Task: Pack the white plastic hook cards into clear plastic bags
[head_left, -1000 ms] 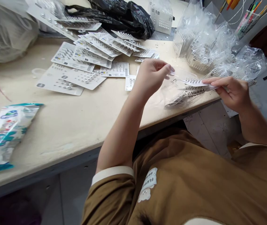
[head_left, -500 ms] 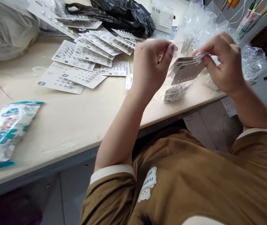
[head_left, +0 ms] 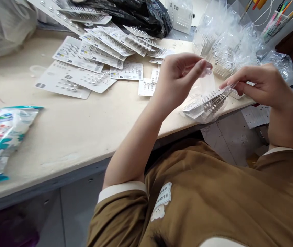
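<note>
My left hand (head_left: 178,80) is closed, pinching the upper edge of a clear plastic bag (head_left: 207,80) over the table's front edge. A small stack of cards with rows of metallic beads (head_left: 214,103) lies tilted with its lower part within the bag. My right hand (head_left: 267,84) pinches the right end of these cards between thumb and fingers. Loose bead cards (head_left: 89,79) lie overlapped on the table (head_left: 84,120), left of my left hand. Behind my hands stand more bead cards in clear bags (head_left: 221,51).
A teal and white packet (head_left: 6,137) lies at the left. Farther back are a black plastic bag (head_left: 151,17) and a whitish bag (head_left: 4,29). A cup of pens (head_left: 275,22) stands at the back right. The table's front edge runs before my body.
The cards in my right hand have come down and are now partly in the clear bag. My left hand has shifted slightly right and down, and my right hand has moved right and lower.
</note>
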`<state>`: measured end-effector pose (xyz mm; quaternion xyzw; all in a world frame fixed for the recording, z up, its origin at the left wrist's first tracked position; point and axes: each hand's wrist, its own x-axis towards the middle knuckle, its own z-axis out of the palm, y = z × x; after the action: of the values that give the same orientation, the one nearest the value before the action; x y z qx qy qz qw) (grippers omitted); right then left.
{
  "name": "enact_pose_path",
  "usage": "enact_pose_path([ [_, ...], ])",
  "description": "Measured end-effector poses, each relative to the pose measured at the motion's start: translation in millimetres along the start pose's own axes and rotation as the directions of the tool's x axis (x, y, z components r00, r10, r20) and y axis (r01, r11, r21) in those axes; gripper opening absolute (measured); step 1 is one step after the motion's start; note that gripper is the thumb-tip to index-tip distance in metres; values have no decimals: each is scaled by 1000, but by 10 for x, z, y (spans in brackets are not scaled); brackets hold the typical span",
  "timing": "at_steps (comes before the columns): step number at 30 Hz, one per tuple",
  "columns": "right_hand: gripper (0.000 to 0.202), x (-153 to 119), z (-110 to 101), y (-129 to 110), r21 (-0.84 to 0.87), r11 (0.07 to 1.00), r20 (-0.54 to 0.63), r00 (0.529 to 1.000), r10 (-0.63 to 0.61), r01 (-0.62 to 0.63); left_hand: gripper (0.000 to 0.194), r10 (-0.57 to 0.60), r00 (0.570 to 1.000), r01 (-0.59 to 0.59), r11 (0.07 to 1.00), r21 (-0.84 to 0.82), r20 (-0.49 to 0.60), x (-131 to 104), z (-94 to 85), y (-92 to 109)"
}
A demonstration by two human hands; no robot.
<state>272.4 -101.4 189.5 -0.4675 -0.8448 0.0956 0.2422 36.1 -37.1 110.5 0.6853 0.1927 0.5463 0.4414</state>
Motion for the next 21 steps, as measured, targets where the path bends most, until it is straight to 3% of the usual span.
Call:
enact_pose_path([
  [3, 12, -163, 177, -37, 8, 1000, -185, 983, 3, -1, 29, 104, 995, -104, 994, -18, 10, -44, 53, -64],
  [7, 16, -354, 595, -48, 15, 997, -527, 848, -58, 77, 40, 159, 984, -155, 987, 49, -82, -128, 136, -25],
  [10, 20, -481, 812, -47, 77, 995, -612, 791, 0, 59, 45, 164, 983, -153, 981, 122, -85, -183, 172, 37],
  [13, 24, -582, 810, -53, 115, 993, -524, 851, 36, 29, 51, 176, 981, -160, 972, 170, -79, -197, 174, 57],
  [17, 33, -638, 603, -80, -39, 998, -247, 967, -58, 50, 52, 151, 987, -141, 980, 143, -59, -185, 187, 63],
  [19, 32, -632, 513, -86, -100, 991, -161, 981, -106, 90, 47, 144, 989, -140, 987, 79, -46, -184, 214, 65],
  [21, 27, -617, 459, -79, -119, 988, -149, 982, -118, 101, 42, 155, 987, -154, 988, 25, -37, -189, 246, 60],
])
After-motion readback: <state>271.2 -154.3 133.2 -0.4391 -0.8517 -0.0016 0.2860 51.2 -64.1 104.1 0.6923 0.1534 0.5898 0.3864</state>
